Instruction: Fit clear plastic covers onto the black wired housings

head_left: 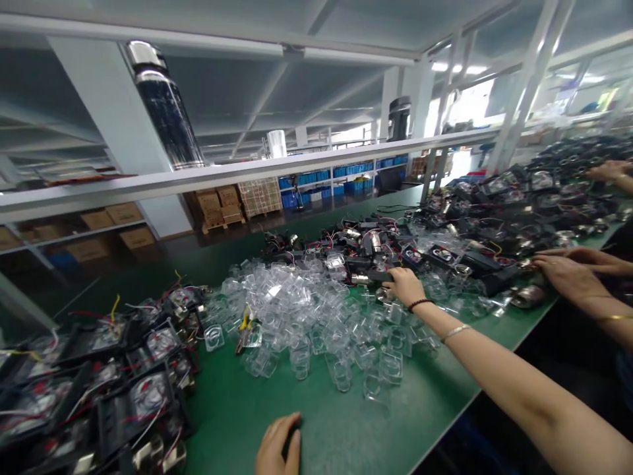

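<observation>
Cardboard boxes (pixel 217 206) and blue bins (pixel 353 187) stand in the background, behind a pale shelf rail (pixel 306 166) that crosses the upper half of the frame. A dark flask (pixel 171 119) with a silver cap rises at the upper left. Below runs a green tabletop (pixel 222 422).

At the centre of the frame lies a spread heap of clear plastic pieces (pixel 291 300), with yellow-handled pliers (pixel 244 324) at its left edge. Black wired housings (pixel 143 396) crowd the lower left; more black assemblies (pixel 494 211) fill the right, behind the heap and beside it.

At the right of centre, the right hand (pixel 408 288) has its fingers bent against the end of a black housing (pixel 376 276); I cannot tell whether they grip it. At the bottom centre, the left hand (pixel 271 447) is loosely open near the tabletop, thumb apart from bent fingers, with nothing visibly held.

A co-worker's hands (pixel 568 272) touch the assemblies at the right edge, and another person's hand (pixel 609 171) shows above them.
</observation>
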`<state>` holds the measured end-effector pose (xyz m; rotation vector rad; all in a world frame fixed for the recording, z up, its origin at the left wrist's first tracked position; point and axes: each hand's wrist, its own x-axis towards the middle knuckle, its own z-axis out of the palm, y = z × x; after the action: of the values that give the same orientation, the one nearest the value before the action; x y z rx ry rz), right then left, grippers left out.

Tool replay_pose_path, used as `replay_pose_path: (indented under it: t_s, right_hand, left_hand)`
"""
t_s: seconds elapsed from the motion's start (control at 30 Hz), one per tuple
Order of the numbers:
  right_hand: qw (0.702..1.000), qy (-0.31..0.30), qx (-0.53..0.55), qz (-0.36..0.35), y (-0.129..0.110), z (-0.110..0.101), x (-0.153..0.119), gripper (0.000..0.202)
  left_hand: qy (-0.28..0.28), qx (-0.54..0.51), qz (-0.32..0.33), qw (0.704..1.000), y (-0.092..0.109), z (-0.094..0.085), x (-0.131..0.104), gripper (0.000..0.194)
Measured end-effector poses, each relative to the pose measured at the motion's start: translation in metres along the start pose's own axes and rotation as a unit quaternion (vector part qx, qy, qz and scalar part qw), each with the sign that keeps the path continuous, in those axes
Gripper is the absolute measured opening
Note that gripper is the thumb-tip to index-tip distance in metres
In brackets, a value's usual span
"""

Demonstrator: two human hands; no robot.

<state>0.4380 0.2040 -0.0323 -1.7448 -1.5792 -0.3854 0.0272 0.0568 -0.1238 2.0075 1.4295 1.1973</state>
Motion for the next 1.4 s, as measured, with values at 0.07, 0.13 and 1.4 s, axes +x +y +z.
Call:
replay_pose_path:
  t_s: [0.07, 0.13, 1.4]
  right_hand:
    - [0.999, 0.037, 0.01, -0.013, -0.002, -0.005, 0.0, 0.008]
    - [0.996, 0.07, 0.031, -0.045, -0.009, -0.012, 0.001, 0.011]
    - [0.884, -0.187, 0.414, -0.112, -0.241, -0.038, -0.207, 0.049]
  left_hand:
    - [-0.026, -0.003, -0.004, 1.0, 0.004, -0.003, 0.003, 0.028]
    - [-0.058, 0.001, -0.006, 0.998, 0.006, -0.008, 0.005, 0.025]
    - [-0.057, -0.081, -0.123, 0.987, 0.066, -0.072, 0.015, 0.041]
